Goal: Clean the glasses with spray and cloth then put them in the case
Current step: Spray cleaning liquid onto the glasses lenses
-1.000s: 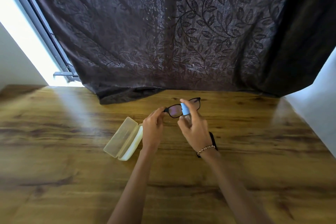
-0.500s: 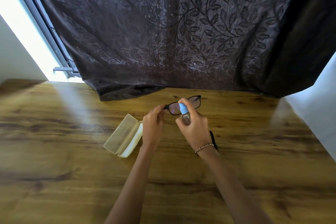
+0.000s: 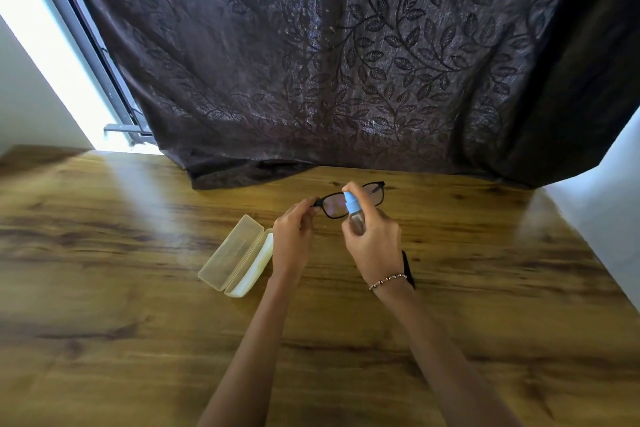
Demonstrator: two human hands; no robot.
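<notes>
Head view: the only camera I have, looking down over both forearms onto a wooden table.
Left hand: my left hand is clenched on the glasses, fingertips pinching the frame at its left end, near the hinge.
Glasses: I see a black frame with both lenses facing me, held just above the far part of the table, tilted so the right lens sits a little higher than the left.
Right hand: my right hand is wrapped around the spray bottle, with the forefinger resting on top of its nozzle.
Spray bottle: I see a clear body and a light blue top, held upright just in front of the bridge and left lens, partly covering them.
Case: the pale yellow case lies open on the table just left of my left wrist, lid flat to the left side, the deeper half nearest the hand; I cannot make out anything inside it.
Cloth: a dark sliver shows under my right wrist, touching the table; I cannot tell for sure that it is the cloth.
Wrist: a beaded bracelet circles my right wrist.
Backdrop: a dark leaf-patterned curtain hangs behind, its hem resting on the table's far edge.
</notes>
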